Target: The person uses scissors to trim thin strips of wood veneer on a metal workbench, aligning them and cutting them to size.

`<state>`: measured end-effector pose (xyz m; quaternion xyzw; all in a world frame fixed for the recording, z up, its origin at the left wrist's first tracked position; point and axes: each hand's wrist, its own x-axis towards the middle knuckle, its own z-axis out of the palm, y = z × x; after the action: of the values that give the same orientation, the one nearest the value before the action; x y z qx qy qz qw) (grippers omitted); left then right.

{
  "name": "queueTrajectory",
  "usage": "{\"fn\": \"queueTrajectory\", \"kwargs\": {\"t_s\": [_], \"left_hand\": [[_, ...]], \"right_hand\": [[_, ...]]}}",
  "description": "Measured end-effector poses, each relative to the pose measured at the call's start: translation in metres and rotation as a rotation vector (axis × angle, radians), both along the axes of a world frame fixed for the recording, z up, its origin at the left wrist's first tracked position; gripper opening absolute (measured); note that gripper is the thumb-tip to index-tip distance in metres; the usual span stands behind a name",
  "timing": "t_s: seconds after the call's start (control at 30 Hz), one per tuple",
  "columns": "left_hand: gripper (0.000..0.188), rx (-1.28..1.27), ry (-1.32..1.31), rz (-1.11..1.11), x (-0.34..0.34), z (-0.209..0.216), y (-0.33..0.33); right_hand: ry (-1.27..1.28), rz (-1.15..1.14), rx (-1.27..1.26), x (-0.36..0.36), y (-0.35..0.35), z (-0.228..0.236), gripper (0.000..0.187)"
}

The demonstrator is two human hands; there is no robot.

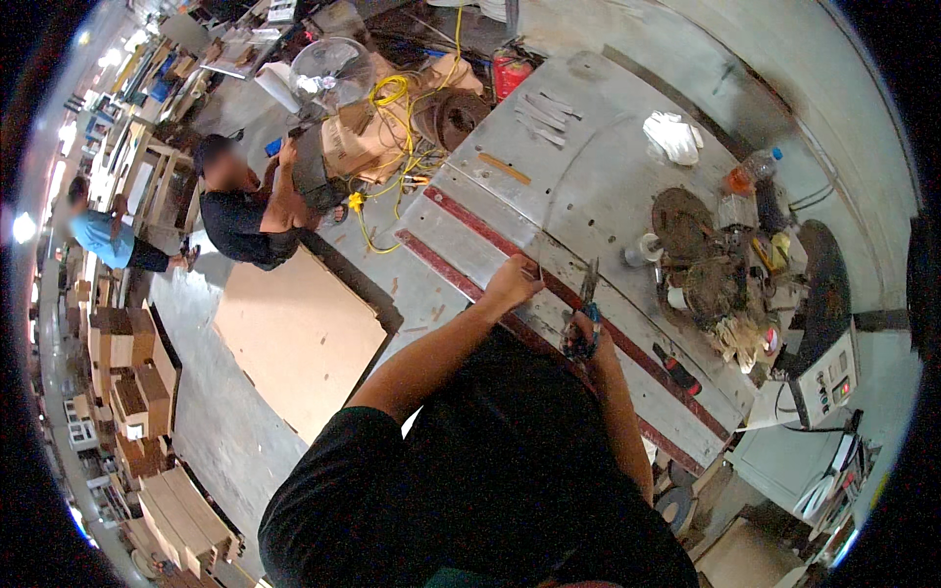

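Observation:
My left hand [517, 282] is closed over the metal-topped table, its fingertips pinched at the end of a thin curved strip [561, 186] that arcs toward the far side. My right hand [596, 345] is wrapped round the blue handles of metal snips [590, 284]. Their blades point away from me, to the right of my left hand and apart from it. Two dark red bands [475, 228] run along the table top [608, 186] under my hands. A red and black hand tool [678, 372] lies right of my right hand.
Thin grey strips [547, 113], a yellowish stick [505, 168] and white gloves [673, 137] lie farther back. A grimy machine part [686, 230], a bottle [753, 171] and a control box [828, 380] stand right. Left are a yellow cable [392, 93], a large board [294, 338] and two people.

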<state>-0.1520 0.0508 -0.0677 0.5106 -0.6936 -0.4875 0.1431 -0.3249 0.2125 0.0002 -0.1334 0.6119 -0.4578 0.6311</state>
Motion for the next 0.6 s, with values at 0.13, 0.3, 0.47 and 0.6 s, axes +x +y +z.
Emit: {"fn": "queueTrajectory", "kwargs": {"t_s": [0.13,0.3,0.47,0.6], "left_hand": [[0.046,0.064,0.160,-0.003,0.005,0.029,0.005],[0.037,0.299,0.294,0.026,0.003,0.053,0.009],[0.034,0.405,0.537,0.012,0.015,0.057,0.016],[0.037,0.534,0.682,0.028,0.027,0.069,0.023]], "right_hand": [[0.028,0.070,0.067,0.002,-0.007,0.027,0.031],[0.039,0.016,0.020,0.000,-0.002,0.011,0.033],[0.070,0.001,0.005,0.001,-0.004,0.006,0.035],[0.050,0.094,-0.088,-0.008,-0.001,-0.010,0.037]]}}
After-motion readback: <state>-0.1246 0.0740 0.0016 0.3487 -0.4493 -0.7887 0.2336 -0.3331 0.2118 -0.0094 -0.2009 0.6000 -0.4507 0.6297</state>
